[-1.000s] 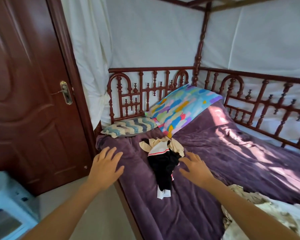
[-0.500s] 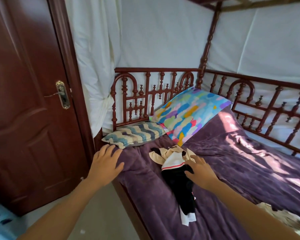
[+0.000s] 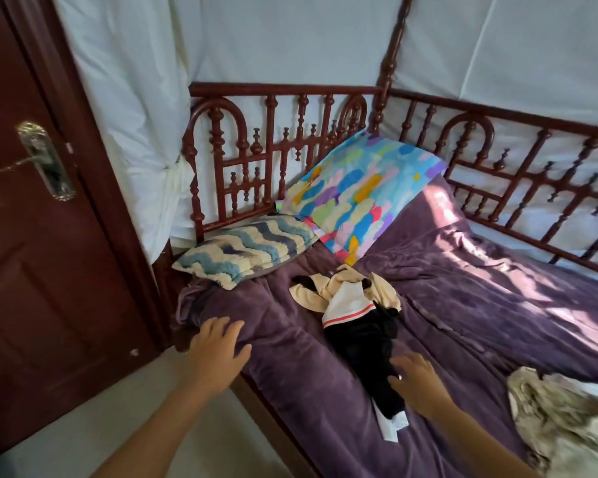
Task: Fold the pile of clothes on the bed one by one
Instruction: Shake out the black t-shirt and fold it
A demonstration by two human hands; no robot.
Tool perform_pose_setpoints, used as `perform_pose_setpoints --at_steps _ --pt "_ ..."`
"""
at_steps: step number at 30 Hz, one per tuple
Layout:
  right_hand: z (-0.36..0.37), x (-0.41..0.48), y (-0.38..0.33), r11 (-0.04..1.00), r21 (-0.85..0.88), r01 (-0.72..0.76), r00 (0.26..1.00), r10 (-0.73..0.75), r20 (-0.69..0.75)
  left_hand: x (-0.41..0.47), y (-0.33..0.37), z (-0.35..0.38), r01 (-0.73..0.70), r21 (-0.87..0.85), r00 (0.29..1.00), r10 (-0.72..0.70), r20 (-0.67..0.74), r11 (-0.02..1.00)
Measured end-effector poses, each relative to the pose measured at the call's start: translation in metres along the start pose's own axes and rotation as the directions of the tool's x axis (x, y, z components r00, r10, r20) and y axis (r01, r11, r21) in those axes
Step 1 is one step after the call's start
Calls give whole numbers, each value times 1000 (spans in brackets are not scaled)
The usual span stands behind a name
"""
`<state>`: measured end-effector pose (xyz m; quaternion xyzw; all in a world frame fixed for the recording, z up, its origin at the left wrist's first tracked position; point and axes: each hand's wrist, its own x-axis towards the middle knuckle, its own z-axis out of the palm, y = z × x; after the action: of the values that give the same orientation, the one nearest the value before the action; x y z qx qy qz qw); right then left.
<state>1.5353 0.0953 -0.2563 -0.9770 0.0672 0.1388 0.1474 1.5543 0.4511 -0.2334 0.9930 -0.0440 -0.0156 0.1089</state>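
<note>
Lying lengthwise on the purple plush blanket (image 3: pixel 497 305), the crumpled black, cream and white garment (image 3: pixel 359 329) runs far to near: cream top toward the carved red-brown wooden headboard (image 3: pixel 277 98), white tip nearest.

Right hand (image 3: pixel 420 388): beside the near black part, fingers straight and spread, tips at the cloth's right edge, gripping nothing.

Left hand (image 3: pixel 218 353): flat and splayed on the blanket's left edge, well apart from the garment.

Right hand is nearer; the garment lies just left of its fingers. A mottled grey-white heap of clothes (image 3: pixel 560 415) sits near right.
</note>
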Motion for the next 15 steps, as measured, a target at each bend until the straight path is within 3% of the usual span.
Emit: perform_pose_setpoints --at_steps 4,8,15 --pt "2 49 4 994 98 -54 998 58 -36 46 3 -4 -114 149 993 107 52 982" --pt "5 99 -4 977 172 -122 992 124 2 107 -9 -8 -144 189 989 138 47 971" --pt "33 156 -17 945 208 -251 962 220 160 174 -6 14 -124 24 986 120 118 992"
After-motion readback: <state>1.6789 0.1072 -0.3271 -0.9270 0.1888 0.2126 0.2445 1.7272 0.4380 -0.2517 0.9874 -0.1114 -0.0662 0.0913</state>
